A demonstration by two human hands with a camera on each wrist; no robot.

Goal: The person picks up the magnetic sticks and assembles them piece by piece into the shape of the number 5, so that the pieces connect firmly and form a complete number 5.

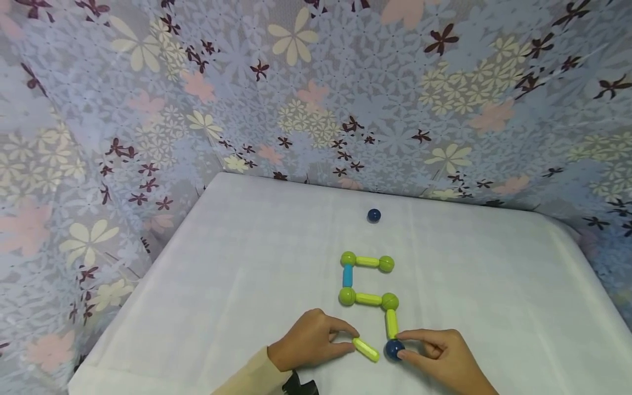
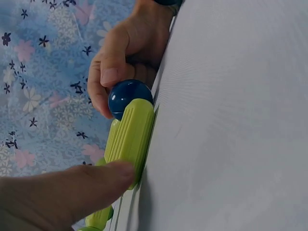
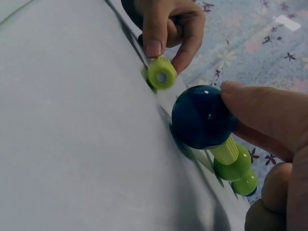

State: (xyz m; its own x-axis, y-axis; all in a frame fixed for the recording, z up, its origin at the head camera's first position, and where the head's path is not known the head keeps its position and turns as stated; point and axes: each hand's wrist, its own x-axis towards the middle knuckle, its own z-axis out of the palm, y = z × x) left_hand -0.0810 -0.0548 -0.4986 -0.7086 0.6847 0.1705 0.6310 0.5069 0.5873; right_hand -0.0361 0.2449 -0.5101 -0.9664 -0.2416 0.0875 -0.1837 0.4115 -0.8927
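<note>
The left hand [image 1: 316,341] pinches a yellow-green magnetic rod [image 1: 366,349] between thumb and finger. Its free end points at a dark blue ball [image 1: 394,349], with a small gap between them in the head view. The right hand [image 1: 439,354] holds that ball with thumb and index finger. A second yellow-green rod [image 1: 391,323] joins the ball to a green ball [image 1: 390,301]. From there the figure runs left along another rod [image 1: 368,299], up a blue rod [image 1: 348,276], then right along a top rod [image 1: 367,261]. In the right wrist view the held rod [image 3: 161,74] shows its metal end.
A loose dark blue ball [image 1: 373,215] lies beyond the figure, near the far edge of the white-covered table [image 1: 237,247]. A floral cloth [image 1: 316,99] hangs behind and to the left of the table. A black strap [image 1: 300,385] sits at the left wrist.
</note>
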